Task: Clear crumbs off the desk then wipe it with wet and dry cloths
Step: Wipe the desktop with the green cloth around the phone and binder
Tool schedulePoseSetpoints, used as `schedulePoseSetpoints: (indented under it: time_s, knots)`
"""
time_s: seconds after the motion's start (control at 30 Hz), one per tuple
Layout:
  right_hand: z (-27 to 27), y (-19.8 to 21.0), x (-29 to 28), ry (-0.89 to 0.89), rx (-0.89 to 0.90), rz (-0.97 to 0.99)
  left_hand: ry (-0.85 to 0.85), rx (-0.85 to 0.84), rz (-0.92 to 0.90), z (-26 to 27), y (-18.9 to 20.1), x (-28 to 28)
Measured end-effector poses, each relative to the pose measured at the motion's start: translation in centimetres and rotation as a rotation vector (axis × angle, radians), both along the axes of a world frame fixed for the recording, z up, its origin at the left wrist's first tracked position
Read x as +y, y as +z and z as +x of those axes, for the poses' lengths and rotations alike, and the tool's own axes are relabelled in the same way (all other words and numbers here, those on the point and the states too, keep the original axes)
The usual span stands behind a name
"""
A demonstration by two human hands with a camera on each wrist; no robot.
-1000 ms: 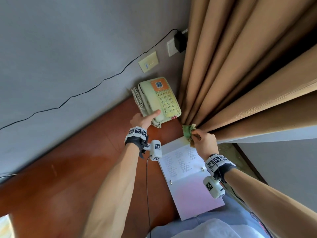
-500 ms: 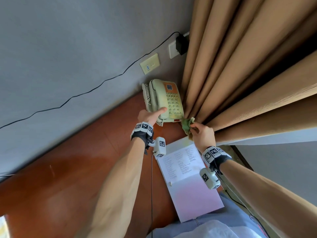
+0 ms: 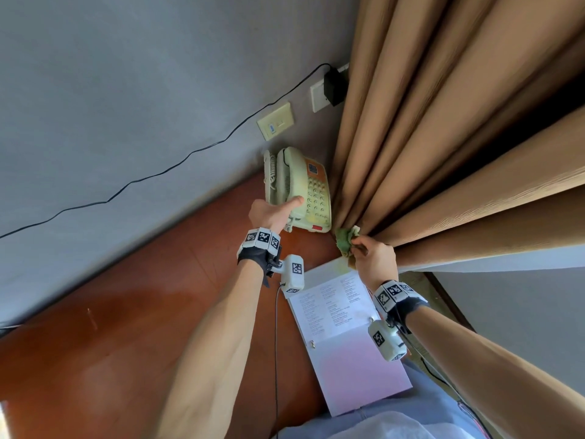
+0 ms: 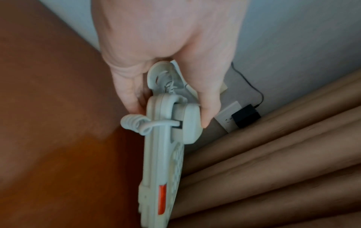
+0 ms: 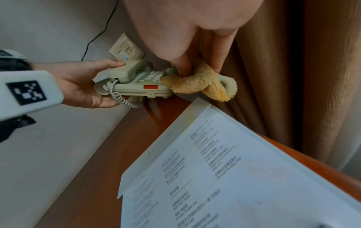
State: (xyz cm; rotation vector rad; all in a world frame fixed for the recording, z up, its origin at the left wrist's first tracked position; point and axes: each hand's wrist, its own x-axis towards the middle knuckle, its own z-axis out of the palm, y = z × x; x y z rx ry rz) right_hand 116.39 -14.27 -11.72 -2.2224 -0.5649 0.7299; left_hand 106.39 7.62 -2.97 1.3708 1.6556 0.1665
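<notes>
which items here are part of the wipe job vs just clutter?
In the job:
desk
cloth, gripped by right hand
telephone, lifted off the desk by left hand

Lying about:
binder
curtain
charger

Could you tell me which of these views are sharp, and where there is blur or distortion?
Head view: mostly sharp; wide-angle bending tilts the wall and curtain, and the left forearm is slightly blurred. Left wrist view: dim, with the telephone and desk soft from motion blur. Right wrist view: the cloth is fairly sharp; the binder page is soft and its print unreadable.
</notes>
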Motion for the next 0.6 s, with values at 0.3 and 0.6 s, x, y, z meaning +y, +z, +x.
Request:
schedulePoseSetpoints:
  time_s: [0.3, 0.6]
  knots:
    - [-2.0, 1.8, 3.7, 0.281, -0.231, -0.072, 0.014, 0.010, 0.078, -8.3, 1.6, 2.1]
    - [-4.6, -0.1, 11.6, 0.952, -0.374, -0.355, 0.010, 0.267, 0.233, -20.8, 3.9, 2.7]
